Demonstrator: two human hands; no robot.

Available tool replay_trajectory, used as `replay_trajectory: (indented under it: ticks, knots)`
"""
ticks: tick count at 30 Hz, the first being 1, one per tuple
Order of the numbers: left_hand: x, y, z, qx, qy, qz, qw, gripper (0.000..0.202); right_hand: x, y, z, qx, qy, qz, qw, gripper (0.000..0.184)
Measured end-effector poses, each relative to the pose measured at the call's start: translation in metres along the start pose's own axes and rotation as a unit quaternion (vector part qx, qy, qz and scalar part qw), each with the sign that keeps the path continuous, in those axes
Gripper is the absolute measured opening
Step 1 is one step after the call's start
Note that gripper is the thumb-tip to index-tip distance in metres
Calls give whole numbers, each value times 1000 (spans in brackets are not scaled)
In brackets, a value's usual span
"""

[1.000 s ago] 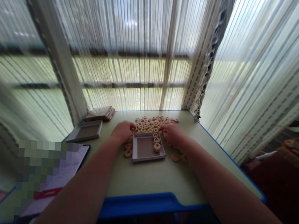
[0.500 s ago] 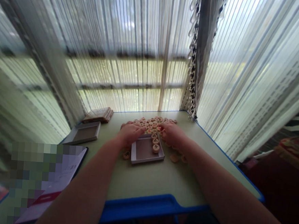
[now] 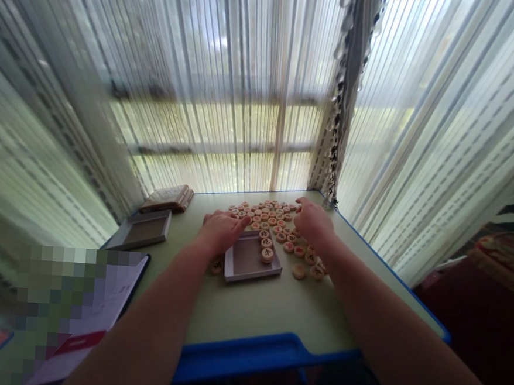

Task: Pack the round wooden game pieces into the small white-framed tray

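Round wooden xiangqi pieces (image 3: 264,215) with red and dark characters lie spread over the table behind and to the right of a shallow open box (image 3: 247,262). Inside the box, three pieces (image 3: 266,255) form a line along its right side. My left hand (image 3: 222,230) rests by the box's far left corner, thumb stretched toward the pieces and nothing visible in it. Over the right edge of the spread is my right hand (image 3: 315,221), its index finger stretched out toward the far pieces; its other fingers are partly hidden. One piece (image 3: 217,266) lies left of the box.
A second shallow box or lid (image 3: 146,230) sits at the left, with a folded board-like stack (image 3: 167,197) behind it. Nearer on the left is a clipboard with paper (image 3: 116,288). A blue rim (image 3: 246,353) edges the table, and curtains hang beyond it.
My right hand has moved right and away from me, off the middle of the pieces, uncovering several at the right. My left hand and the three pieces in the box have hardly moved.
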State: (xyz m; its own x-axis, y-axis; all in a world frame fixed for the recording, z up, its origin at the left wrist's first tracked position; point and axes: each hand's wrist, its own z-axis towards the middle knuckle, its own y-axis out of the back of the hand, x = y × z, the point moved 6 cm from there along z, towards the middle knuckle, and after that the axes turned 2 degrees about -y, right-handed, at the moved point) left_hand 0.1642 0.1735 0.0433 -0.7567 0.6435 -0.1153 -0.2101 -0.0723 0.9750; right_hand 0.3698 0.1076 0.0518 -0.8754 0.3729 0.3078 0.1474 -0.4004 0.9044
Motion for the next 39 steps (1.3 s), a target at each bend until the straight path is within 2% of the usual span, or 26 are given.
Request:
replay_trajectory:
  ticks: [7,13,15,19,21,31,36,39]
  knots:
    - [-5,2,-5,17,25,45,999,79,4,2,-3,-35,-3,8,999,38]
    - [-6,-4,-2,35,21,38,998,78,9,-12,1,1,46,29,999,33]
    - [-6,-5,-1,32,12,39,999,79,14,-18,2,18,86,42,995,34]
    - [-6,-5,-2,18,-2,44,999,78,30,-24,-3,32,214,73,974,38]
    - [-7,-4,-2,11,-9,43,999,75,32,-25,-4,26,241,81,967,40]
    - [-3,-4,0,12,-6,-2,1000,62,29,-16,-4,12,226,82,971,37]
    - [-3,-6,3,11,-28,21,999,65,26,-19,-2,67,225,98,967,25]
    - [-2,-6,4,1,-27,20,999,66,18,-19,3,83,180,98,975,25]
